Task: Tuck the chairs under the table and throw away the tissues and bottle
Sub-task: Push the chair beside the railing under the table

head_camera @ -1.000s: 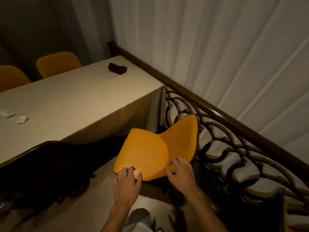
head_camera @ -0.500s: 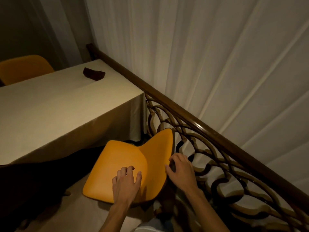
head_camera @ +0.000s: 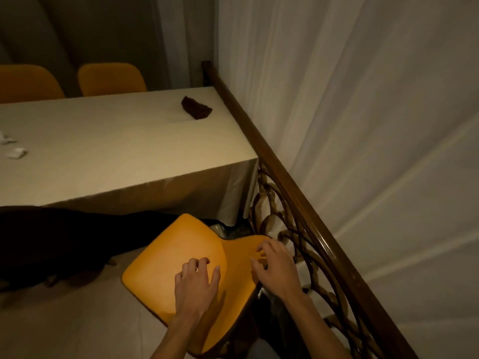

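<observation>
An orange chair (head_camera: 181,257) stands on the floor just off the near right corner of the table (head_camera: 116,156), its seat turned toward the table. My left hand (head_camera: 197,283) rests on the seat with its fingers bent. My right hand (head_camera: 276,266) holds the top of the backrest, thumb on the front face. Two crumpled white tissues (head_camera: 15,152) lie at the table's left edge. No bottle is in view.
A dark wooden railing (head_camera: 285,182) with scrollwork runs close along the chair's right, with white curtains behind it. A dark chair (head_camera: 51,242) stands at the left by the table. Two orange chairs (head_camera: 111,79) sit on the far side. A dark brown object (head_camera: 196,108) lies on the table.
The chair has been turned and shifted toward the table corner, with both hands staying on it. My view swung left, bringing the tissues and the far chairs back in.
</observation>
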A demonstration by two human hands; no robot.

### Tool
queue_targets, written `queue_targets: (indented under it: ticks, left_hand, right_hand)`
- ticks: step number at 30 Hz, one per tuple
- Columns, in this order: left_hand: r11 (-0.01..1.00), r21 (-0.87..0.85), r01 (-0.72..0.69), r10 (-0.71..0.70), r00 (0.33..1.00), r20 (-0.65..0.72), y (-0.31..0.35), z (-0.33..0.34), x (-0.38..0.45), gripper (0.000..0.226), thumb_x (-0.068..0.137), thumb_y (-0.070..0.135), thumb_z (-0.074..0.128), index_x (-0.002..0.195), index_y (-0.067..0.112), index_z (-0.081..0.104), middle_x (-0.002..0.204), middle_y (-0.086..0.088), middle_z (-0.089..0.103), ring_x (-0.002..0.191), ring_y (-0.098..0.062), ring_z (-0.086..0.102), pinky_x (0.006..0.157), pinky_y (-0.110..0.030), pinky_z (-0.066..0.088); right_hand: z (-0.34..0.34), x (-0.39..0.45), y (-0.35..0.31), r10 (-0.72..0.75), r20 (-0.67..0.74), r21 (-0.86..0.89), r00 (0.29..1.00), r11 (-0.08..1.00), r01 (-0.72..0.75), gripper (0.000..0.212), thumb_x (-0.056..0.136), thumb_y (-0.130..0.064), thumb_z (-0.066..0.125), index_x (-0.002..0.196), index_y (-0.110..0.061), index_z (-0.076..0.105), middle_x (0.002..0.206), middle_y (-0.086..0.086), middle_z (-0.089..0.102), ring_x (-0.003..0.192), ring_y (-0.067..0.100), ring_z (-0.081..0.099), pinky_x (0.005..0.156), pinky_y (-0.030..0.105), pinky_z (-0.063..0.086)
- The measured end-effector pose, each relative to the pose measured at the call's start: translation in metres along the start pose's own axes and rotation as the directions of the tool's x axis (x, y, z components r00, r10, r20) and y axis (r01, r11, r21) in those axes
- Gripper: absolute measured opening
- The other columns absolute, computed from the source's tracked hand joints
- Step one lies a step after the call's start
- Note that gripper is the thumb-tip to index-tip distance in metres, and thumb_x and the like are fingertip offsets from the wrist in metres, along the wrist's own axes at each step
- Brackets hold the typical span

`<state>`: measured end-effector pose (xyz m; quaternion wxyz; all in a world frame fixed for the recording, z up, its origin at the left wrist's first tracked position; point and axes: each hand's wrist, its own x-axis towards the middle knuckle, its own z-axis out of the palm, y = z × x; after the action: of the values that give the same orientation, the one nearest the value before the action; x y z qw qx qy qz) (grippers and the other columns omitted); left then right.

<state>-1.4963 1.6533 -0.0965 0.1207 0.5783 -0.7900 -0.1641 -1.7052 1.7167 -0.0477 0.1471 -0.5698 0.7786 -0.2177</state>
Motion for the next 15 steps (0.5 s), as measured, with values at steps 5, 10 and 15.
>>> queue_targets:
  ticks: [5, 10, 15]
  left_hand:
    - [0.986, 0.02, 0.163, -0.162, 0.986, -0.042, -0.001, 0.006, -0.008, 0.054, 0.091, 0.059, 0.026, 0.112, 0.023, 0.061, 0.103, 0.003, 0.059, 0.096, -0.017, 0.053, 0.079, -0.037, 0.043]
    - [0.936, 0.055, 0.348, -0.344, 0.936, -0.076, 0.014, 0.018, -0.024, 0.051, 0.091, 0.061, 0.025, 0.111, 0.029, 0.06, 0.103, 0.005, 0.058, 0.094, -0.015, 0.052, 0.078, -0.035, 0.043]
    - [0.841, 0.038, 0.539, -0.539, 0.842, -0.028, 0.059, 0.035, -0.044, 0.045, 0.094, 0.058, 0.028, 0.119, 0.032, 0.054, 0.113, 0.007, 0.055, 0.105, -0.013, 0.048, 0.087, -0.032, 0.037]
  right_hand:
    - [0.008, 0.039, 0.008, -0.141, 0.124, -0.025, 0.982, 0.989, 0.145, 0.024, 0.091, -0.048, 0.052, 0.106, -0.03, 0.054, 0.114, -0.014, 0.051, 0.113, 0.006, 0.044, 0.1, 0.032, 0.04]
    - [0.018, 0.072, 0.016, -0.299, 0.244, -0.033, 0.923, 0.948, 0.316, 0.027, 0.091, -0.05, 0.051, 0.107, -0.029, 0.056, 0.112, -0.013, 0.054, 0.112, 0.008, 0.047, 0.097, 0.03, 0.04]
    - [0.024, 0.086, 0.04, -0.411, 0.407, 0.001, 0.816, 0.893, 0.449, 0.037, 0.087, -0.058, 0.042, 0.106, -0.029, 0.056, 0.11, -0.011, 0.055, 0.109, 0.011, 0.049, 0.095, 0.032, 0.041]
